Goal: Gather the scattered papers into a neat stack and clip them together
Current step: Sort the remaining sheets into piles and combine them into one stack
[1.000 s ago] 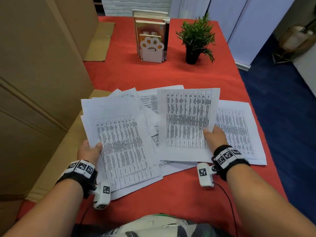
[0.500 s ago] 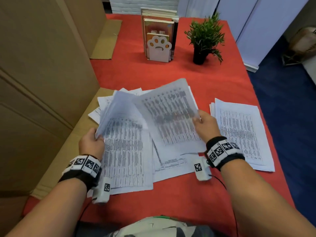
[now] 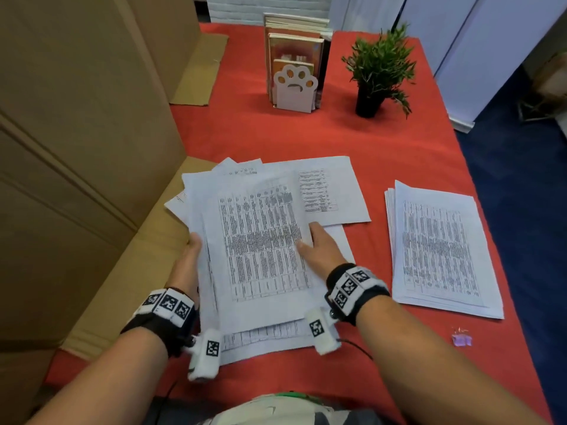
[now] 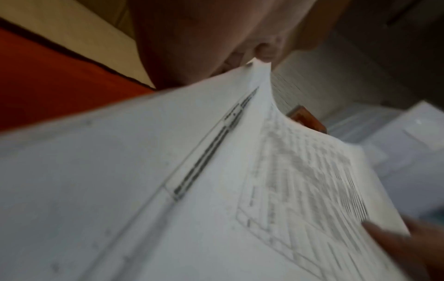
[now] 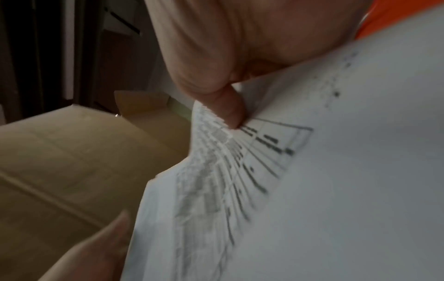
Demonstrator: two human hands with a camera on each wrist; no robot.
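Observation:
Printed white papers (image 3: 260, 240) lie fanned in a loose pile on the red tablecloth (image 3: 306, 133) in front of me. My left hand (image 3: 191, 245) grips the pile's left edge; the left wrist view shows its fingertips (image 4: 264, 51) on the edge of the lifted sheets (image 4: 168, 171). My right hand (image 3: 310, 237) pinches the top sheet's right edge, and its thumb (image 5: 228, 110) presses on the print (image 5: 336, 171). A second, neater pile of papers (image 3: 438, 250) lies to the right. A small purple clip (image 3: 461, 338) sits on the cloth near the front right corner.
Big cardboard boxes (image 3: 76, 148) line the left side, with a flap under the papers' left corner. At the back stand books behind a paw-shaped bookend (image 3: 296, 87) and a potted plant (image 3: 380, 69). The table's right edge drops to blue floor (image 3: 521, 194).
My right hand has carried its sheet to the left and laid it on the pile in my left hand. The right pile now lies uncovered.

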